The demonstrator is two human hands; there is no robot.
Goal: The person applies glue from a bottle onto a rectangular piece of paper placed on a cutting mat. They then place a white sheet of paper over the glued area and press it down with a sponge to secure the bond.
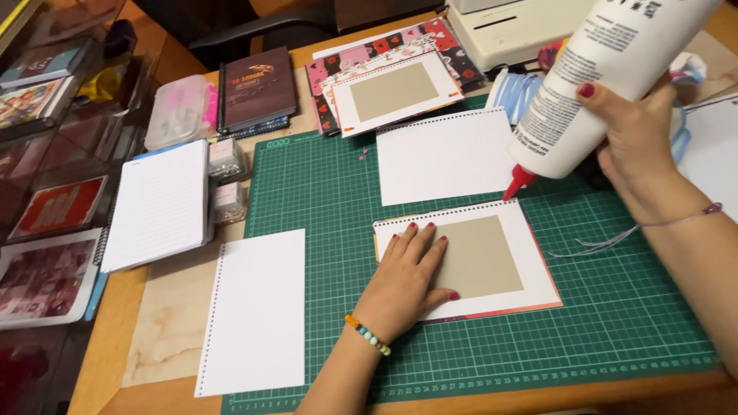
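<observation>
Fingers of the left hand lie spread and flat on the perforated cover sheet, pinning its left part to the green cutting mat; they grip nothing. Right hand is wrapped tight around a white glue bottle, tipped nozzle-down. Red nozzle sits just at the sheet's top right edge, by the punched holes.

Step in hand, judged: glue is about to go on, or is just starting, along the sheet's upper border. No glue line can be made out yet. Tan rectangle in the sheet's middle looks bare.

Next move calls for a steady squeeze and a slow run along the white margin, keeping off the holes and off the left fingers.

Edges and room:
- Blank white sheet lies just beyond the nozzle, close enough to catch a drip.
- Second blank sheet lies lower left, well apart.
- Mat to the right and below the cover sheet is open, apart from loose thread trailing from the right wrist.
- Lined notepad and small boxes sit off the mat's left edge.
</observation>
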